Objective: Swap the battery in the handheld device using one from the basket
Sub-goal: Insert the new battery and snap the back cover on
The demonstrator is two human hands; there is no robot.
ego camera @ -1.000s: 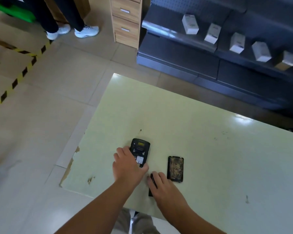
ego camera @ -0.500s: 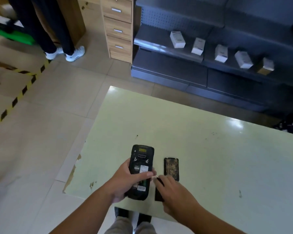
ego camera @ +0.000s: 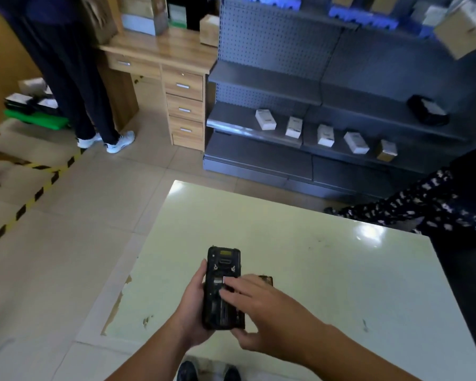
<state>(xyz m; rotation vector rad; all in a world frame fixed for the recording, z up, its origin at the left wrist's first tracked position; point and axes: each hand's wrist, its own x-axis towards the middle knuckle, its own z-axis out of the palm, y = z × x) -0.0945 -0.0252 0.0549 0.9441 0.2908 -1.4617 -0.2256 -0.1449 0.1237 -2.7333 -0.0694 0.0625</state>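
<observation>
The black handheld device (ego camera: pixel 222 266) is held back-side up above the near edge of the pale green table (ego camera: pixel 300 243). My left hand (ego camera: pixel 194 306) grips it from the left side. My right hand (ego camera: pixel 261 309) lies over the lower half of the device's back, fingertips pressing on the open compartment; a dark flat piece may be under the palm, but I cannot tell. A worn black cover (ego camera: pixel 267 279) lies on the table just right of the device, mostly hidden by my right hand. No basket is in view.
A person in dark trousers and white shoes (ego camera: pixel 105 141) stands by a wooden desk with drawers (ego camera: pixel 184 105) at the back left. Grey shelving with small boxes (ego camera: pixel 324 134) runs behind the table. Another person's patterned sleeve (ego camera: pixel 412 204) reaches in at the right. Yellow-black tape (ego camera: pixel 28 204) marks the floor.
My left hand lifted the device off the table and turned it upright. My right hand came off the table and moved onto the device's back. The camera tilted upward.
</observation>
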